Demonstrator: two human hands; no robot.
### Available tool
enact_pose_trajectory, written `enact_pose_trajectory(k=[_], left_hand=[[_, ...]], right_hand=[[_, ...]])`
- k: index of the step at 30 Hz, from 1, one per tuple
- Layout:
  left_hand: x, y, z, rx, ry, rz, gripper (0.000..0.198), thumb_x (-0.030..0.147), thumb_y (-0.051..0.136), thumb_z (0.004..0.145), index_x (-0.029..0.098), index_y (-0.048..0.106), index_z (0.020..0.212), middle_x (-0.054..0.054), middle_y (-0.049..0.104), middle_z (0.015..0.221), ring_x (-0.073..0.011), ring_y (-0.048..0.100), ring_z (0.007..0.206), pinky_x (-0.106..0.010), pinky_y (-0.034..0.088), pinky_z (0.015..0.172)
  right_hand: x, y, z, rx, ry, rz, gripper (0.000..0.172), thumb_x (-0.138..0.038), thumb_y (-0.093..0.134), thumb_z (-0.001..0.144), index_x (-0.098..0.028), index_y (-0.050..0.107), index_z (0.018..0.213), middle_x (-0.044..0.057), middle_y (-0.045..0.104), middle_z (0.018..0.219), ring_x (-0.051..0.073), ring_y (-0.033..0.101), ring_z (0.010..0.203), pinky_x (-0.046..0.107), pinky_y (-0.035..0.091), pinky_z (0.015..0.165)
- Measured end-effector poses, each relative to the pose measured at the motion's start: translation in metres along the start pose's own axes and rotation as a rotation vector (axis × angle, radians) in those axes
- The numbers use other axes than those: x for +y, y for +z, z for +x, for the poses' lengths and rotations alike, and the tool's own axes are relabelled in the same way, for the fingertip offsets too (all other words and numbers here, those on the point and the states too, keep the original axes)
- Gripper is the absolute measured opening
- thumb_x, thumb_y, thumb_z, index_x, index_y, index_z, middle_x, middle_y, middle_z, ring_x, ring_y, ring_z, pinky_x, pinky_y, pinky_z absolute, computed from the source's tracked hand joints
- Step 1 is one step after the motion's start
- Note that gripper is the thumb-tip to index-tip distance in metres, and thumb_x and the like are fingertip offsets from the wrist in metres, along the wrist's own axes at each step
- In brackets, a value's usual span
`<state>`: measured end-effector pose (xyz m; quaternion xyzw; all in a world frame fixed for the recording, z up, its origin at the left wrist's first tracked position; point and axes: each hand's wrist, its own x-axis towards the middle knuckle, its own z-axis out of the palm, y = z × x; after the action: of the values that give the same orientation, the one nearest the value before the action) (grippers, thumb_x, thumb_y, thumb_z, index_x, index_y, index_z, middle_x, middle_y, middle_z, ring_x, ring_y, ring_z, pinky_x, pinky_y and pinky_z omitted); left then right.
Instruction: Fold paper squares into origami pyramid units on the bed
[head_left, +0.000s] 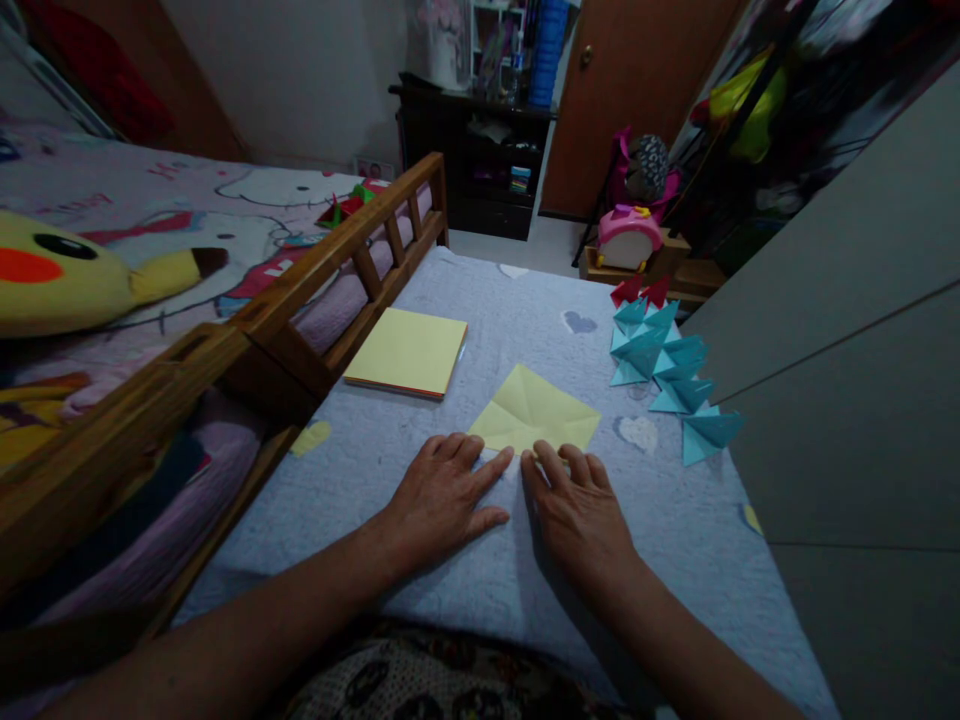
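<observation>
A creased sheet of pale yellow origami paper [534, 405] lies on the light blue cloth in front of me, its near edge folded over along my fingertips. My left hand [444, 495] rests with spread fingers on the paper's near left edge. Pressing on the near right edge is my right hand [576, 500], its fingers stretched forward and slightly bent. Both hands lie on top of the paper rather than around it, and they cover its near corners.
A stack of yellow-topped paper [407, 350] sits left of the sheet. Several folded blue paper pieces [660, 355] and red ones [640, 291] stand along the right side. A wooden bed rail [337, 250] borders the left. A pale cabinet side [847, 400] rises at right.
</observation>
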<state>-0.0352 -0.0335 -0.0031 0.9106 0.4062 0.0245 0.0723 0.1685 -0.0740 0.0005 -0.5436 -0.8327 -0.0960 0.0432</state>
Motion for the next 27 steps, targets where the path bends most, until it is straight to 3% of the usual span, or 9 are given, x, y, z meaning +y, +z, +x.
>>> enact_pose_trajectory(k=[4,9,15,27], left_hand=[[0.001,0.000,0.000,0.001,-0.004,0.004,0.063,0.055,0.059,0.093,0.031,0.042,0.149,-0.009,0.055,0.131,-0.0303,0.047,0.118,-0.046,0.038,0.102],[0.002,-0.001,-0.002,-0.002,-0.003,-0.003,0.064,0.054,0.060,0.094,0.024,0.042,0.147,-0.011,0.056,0.133,-0.0302,0.049,0.121,-0.046,0.038,0.103],[-0.001,0.002,-0.004,0.038,-0.005,0.005,0.059,0.051,0.056,0.096,0.015,0.046,0.141,-0.014,0.058,0.134,-0.0301,0.050,0.122,-0.046,0.040,0.104],[-0.007,0.000,-0.012,0.070,-0.041,0.063,0.055,0.048,0.055,0.095,0.009,0.052,0.134,-0.020,0.059,0.132,-0.0354,0.052,0.121,-0.050,0.047,0.096]], right_hand=[[-0.002,-0.001,0.008,-0.093,-0.042,0.071,0.032,-0.015,0.055,0.091,-0.015,0.064,0.121,0.010,0.066,0.104,0.025,0.052,0.087,0.039,0.041,0.075],[-0.003,0.000,0.008,-0.102,-0.024,0.069,0.049,-0.021,0.056,0.093,-0.019,0.050,0.141,0.011,0.064,0.108,0.028,0.051,0.093,0.042,0.039,0.079],[0.002,0.001,0.000,-0.082,-0.009,0.068,0.046,-0.018,0.057,0.091,-0.020,0.054,0.137,0.010,0.063,0.117,0.027,0.051,0.099,0.041,0.038,0.083],[0.034,-0.001,-0.036,-0.046,0.070,-0.034,0.052,-0.003,0.048,0.085,-0.023,0.060,0.131,0.008,0.066,0.124,0.030,0.054,0.114,0.050,0.033,0.100]])
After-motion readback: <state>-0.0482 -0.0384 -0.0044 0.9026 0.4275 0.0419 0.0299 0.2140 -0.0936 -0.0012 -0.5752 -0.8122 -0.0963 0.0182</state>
